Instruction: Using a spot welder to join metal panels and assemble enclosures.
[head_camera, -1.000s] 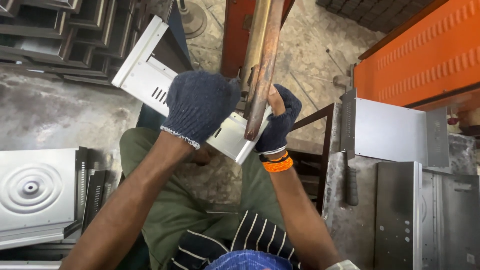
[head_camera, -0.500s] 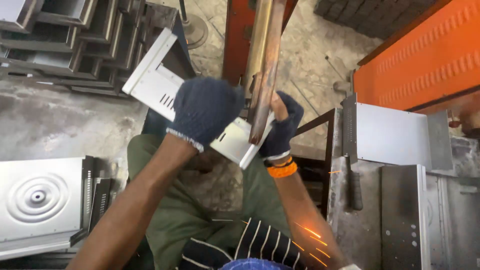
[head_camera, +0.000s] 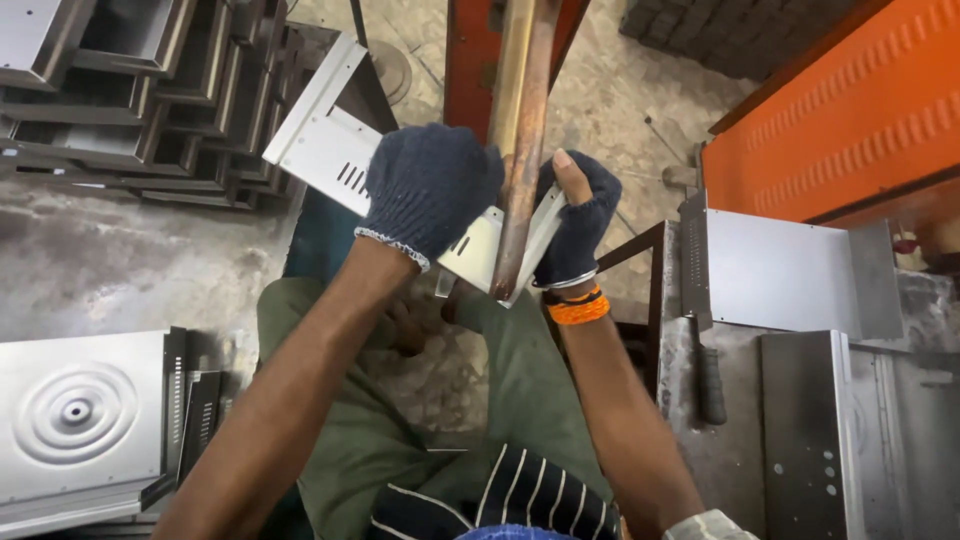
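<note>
Left hand (head_camera: 428, 190), right hand (head_camera: 575, 225), fingers clamped on metal panel (head_camera: 330, 150)

Both hands are covered by dark knitted cloth gloves, the left hand (head_camera: 430, 185) fully, the right hand (head_camera: 575, 225) with fingertips bare. The panel (head_camera: 330, 150) is made of pale, matt, smooth sheet metal. The rod (head_camera: 520, 120) is seen as tarnished coppery metal. The floor (head_camera: 100, 260) is rough, stained concrete.

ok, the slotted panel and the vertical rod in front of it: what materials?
Panel: looks like thin sheet steel with a pale matte finish; folded edges and punched slots suggest it. Rod: probably copper or a copper alloy, reddish-brown with tarnished streaks.
</note>
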